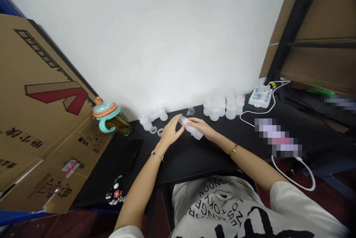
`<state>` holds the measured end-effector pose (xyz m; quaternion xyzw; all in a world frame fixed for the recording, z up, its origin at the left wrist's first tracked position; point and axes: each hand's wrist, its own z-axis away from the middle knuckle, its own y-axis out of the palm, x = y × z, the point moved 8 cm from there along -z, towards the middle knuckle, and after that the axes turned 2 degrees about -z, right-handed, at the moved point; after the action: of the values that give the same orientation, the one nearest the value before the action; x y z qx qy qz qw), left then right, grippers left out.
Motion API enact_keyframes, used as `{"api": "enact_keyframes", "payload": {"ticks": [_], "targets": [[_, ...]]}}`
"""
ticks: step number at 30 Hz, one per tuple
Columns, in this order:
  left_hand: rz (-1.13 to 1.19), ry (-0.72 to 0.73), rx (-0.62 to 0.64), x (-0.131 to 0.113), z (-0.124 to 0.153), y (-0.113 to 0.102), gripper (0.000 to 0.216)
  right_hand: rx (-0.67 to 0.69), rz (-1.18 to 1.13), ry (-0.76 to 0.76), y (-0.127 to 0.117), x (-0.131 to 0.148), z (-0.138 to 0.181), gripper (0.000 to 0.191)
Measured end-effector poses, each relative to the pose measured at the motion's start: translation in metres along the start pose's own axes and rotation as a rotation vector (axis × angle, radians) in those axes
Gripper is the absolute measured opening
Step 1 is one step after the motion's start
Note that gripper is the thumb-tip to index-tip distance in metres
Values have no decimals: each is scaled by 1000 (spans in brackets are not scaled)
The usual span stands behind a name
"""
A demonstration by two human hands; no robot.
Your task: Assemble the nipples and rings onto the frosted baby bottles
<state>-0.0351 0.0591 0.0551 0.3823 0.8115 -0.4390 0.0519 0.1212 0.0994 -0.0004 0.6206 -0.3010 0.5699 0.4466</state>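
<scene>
A frosted white baby bottle [196, 133] with a clear cap [183, 120] lies tilted between my hands, just above the black tabletop. My right hand [202, 127] is closed round its body. The fingers of my left hand [172, 131] pinch the cap end, thumb below and fingertips on top. Behind the bottle, a loose clear cap [190, 111] rests near the wall. Left of my hands stand a few open bottle bodies [145, 123], with white rings [153, 130] beside them. Several capped bottles [214, 109] are grouped to the right.
A teal-lidded drink jug [107, 113] stands at left by a large cardboard box [41, 93]. A black phone [132, 156] with a dangling charm [115, 193] lies near the front edge. At right are a white power strip [260, 97], its cable [274, 98] and a blurred-out object [278, 137].
</scene>
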Motion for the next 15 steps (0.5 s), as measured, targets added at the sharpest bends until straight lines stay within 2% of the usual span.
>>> {"api": "enact_keyframes", "payload": {"ticks": [15], "targets": [[19,-23,-61,5,-1,-3,51,30,-74,-36,9,9,7,69]]}}
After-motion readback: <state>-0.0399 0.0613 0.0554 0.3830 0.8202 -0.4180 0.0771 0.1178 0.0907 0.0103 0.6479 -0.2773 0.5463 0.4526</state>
